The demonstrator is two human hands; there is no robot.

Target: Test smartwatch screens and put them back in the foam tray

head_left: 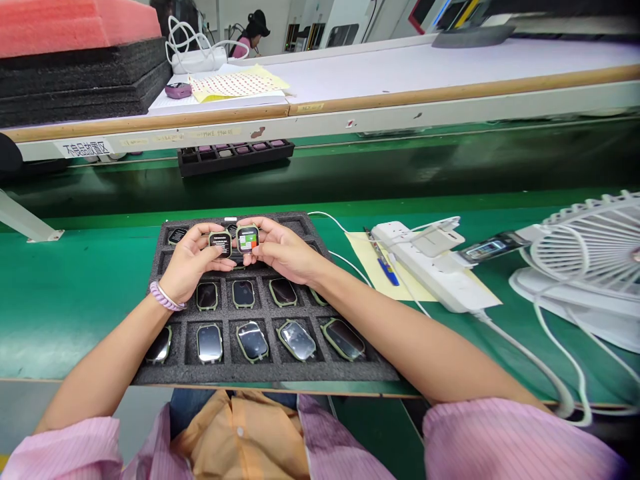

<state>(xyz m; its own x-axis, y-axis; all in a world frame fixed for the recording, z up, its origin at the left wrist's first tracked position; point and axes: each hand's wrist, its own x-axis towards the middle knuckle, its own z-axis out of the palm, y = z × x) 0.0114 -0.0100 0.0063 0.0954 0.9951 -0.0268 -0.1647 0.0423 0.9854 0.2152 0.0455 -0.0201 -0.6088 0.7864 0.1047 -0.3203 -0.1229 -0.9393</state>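
My left hand (193, 257) is closed on a green-framed smartwatch (219, 245) whose dark screen shows white text. Beside it, my right hand (280, 250) grips a second smartwatch (248, 239), lit with a white, green and red picture. Both are held side by side above a black foam tray (230, 373). In the tray's pockets lie several more green-framed watches, such as one with a dark screen (243, 293) and one with a bright reflection (209, 343). My hands and forearms hide parts of the back rows.
Right of the tray are a blue pen (389, 272), a white power strip (430, 270) with cables, and a white fan (595, 253). A shelf edge (350, 100) crosses behind, with foam blocks (80, 67) on it. Beyond sits a person (250, 37).
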